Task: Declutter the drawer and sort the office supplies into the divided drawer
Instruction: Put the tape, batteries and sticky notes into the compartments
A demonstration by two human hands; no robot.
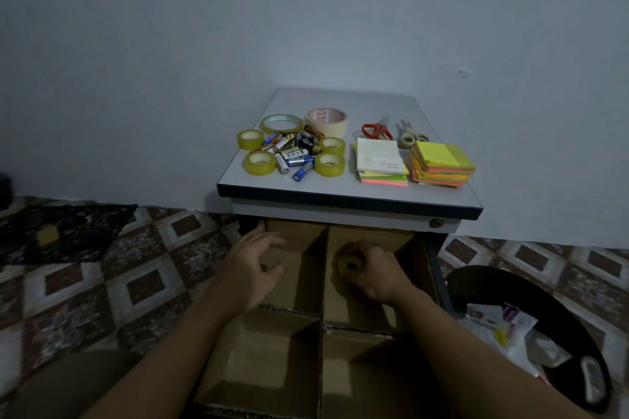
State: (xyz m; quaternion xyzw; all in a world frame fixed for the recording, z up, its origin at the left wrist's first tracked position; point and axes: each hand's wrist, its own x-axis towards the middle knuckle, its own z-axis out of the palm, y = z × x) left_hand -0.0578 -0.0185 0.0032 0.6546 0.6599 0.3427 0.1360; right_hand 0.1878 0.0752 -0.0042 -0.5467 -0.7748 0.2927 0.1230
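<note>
Noted: my right hand (369, 274) grips a small tape roll (350, 264), fingers curled round it, low in the divided drawer (321, 343), far-right compartment, evidently to seat it there. My left hand (253, 262), over the neighbouring compartment, hangs loosely curled, empty.

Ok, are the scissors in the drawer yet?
No, the red scissors and the grey scissors both lie on the cabinet top.

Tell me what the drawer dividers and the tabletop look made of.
Dividers: brown corrugated cardboard, matte; fluted cut edges show. Tabletop: probably laminate over board, smooth pale grey with a faint sheen and a dark edge band.
</note>
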